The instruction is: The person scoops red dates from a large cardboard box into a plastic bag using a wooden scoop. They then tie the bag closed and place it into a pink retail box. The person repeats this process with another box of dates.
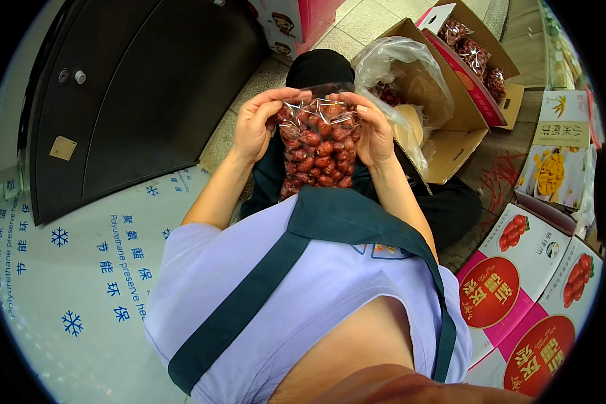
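Note:
I hold a clear plastic bag of red dried dates [320, 145] upright in front of my chest. My left hand [256, 124] grips its upper left corner and my right hand [374, 131] grips its upper right side, fingers pinching along the top edge. The bag hangs down over my lap, above my lilac shirt and dark green apron strap.
An open cardboard box [451, 128] lined with a clear plastic sheet [397, 60] holds more dates to my right. Further right is a box with several filled bags [475, 54]. White-and-pink printed cartons [518, 269] are stacked at lower right. A dark cabinet door [135, 87] stands at left.

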A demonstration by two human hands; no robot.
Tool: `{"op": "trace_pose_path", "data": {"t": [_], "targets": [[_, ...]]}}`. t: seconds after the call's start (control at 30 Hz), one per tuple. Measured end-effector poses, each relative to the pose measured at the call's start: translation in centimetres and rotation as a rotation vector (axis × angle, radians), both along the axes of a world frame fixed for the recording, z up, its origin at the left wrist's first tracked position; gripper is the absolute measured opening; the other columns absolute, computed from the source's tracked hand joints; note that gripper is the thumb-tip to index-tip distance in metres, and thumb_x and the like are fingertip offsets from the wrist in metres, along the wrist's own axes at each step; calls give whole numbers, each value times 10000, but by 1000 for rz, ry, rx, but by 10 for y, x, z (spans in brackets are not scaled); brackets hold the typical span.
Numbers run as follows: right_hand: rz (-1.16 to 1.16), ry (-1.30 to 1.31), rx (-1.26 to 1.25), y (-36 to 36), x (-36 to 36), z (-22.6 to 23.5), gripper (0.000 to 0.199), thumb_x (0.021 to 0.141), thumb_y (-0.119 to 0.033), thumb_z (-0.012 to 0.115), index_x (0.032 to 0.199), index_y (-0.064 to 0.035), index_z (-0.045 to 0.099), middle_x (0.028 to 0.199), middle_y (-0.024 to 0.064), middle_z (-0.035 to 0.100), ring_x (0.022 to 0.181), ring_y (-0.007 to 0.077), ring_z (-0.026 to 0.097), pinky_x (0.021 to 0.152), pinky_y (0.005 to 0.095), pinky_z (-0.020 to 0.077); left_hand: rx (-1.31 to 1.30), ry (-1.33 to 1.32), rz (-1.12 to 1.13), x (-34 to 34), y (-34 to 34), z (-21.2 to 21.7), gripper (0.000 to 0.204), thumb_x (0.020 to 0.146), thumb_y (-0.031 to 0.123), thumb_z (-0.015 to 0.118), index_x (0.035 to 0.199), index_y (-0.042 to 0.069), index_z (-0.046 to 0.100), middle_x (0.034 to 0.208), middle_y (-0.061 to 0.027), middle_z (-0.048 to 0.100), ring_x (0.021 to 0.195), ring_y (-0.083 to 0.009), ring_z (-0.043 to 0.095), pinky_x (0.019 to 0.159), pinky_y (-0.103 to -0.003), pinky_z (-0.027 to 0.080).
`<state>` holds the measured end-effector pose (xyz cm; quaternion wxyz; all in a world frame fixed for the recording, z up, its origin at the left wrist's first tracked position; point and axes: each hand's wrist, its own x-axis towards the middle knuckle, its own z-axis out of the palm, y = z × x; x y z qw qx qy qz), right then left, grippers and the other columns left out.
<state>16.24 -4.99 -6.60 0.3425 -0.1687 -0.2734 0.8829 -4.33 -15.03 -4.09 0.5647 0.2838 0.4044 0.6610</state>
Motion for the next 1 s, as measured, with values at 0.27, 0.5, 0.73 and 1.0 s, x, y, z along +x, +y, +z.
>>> {"op": "trace_pose_path", "data": {"t": [0.27,0.5,0.73,1.0], "targets": [[-74,46,50,2,0,-14,187,911,-82,494,1013,12,620,1213,249,586,1149,302,572,1007,415,449,58,-134,-31,-11,4,-4,208,904,16,399,893,-6,605,1271,-307,535,1197,-377,538,1009,-459,449],[10,89,136,10,2,-17,106,895,-139,611,853,-42,605,1249,286,550,1119,330,591,965,442,484,92,114,-131,-39,6,-7,228,876,-6,447,696,35,580,1152,-163,583,1088,-230,554,963,-359,430],[36,91,84,18,3,-25,95,868,-97,560,787,-47,559,1249,329,526,1171,390,546,1012,496,436,140,594,-261,-52,8,10,181,862,-51,516,767,16,655,1049,-81,566,942,-154,559,837,-285,465],[37,112,46,19,4,-30,232,865,-211,634,759,-52,503,1239,343,518,1201,410,516,1034,522,411,281,833,-183,-47,11,14,184,820,-132,526,788,7,643,995,-76,586,885,-155,604,776,-287,504]]}}
